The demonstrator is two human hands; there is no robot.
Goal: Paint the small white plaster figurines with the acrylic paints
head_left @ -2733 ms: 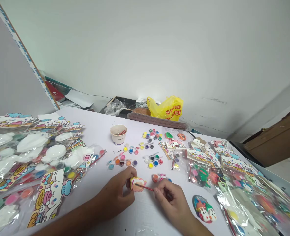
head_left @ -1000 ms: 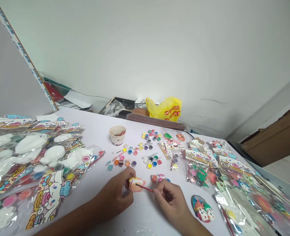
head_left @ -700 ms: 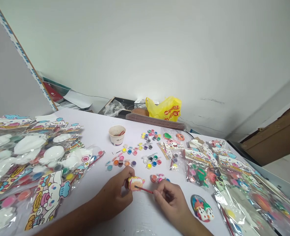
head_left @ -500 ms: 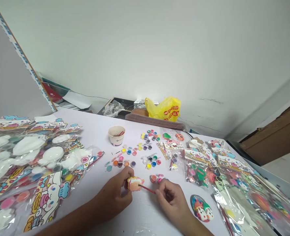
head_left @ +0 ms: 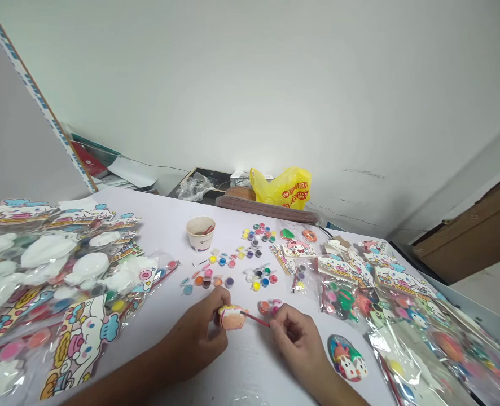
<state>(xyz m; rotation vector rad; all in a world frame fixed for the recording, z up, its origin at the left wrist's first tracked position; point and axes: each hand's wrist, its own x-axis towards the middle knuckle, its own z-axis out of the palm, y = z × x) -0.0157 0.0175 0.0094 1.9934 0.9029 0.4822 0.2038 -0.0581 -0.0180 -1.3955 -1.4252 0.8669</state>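
Note:
Between the thumb and fingers of my left hand [head_left: 205,324] is a small painted figurine [head_left: 232,318], with peach paint on its lower part and white and yellow higher up. My right hand [head_left: 294,338] pinches a thin red paintbrush [head_left: 256,319]. The brush tip meets the upper right of the figurine, or comes very close to it. Just behind the brush lie small paint pots [head_left: 265,307] in orange and pink. A painted round piece with white figures [head_left: 346,359] rests on the table to the right of my right hand.
A paper cup [head_left: 201,233] with a brush in it stands behind several strips of paint pots [head_left: 259,278]. Bagged white plaster pieces [head_left: 49,250] cover the left side; bagged painted pieces [head_left: 347,299] lie at right. A yellow plastic bag [head_left: 281,189] sits at the back.
The brush tip has moved from the peach middle of the figurine up to its upper edge. The figurine has tilted slightly in my left hand.

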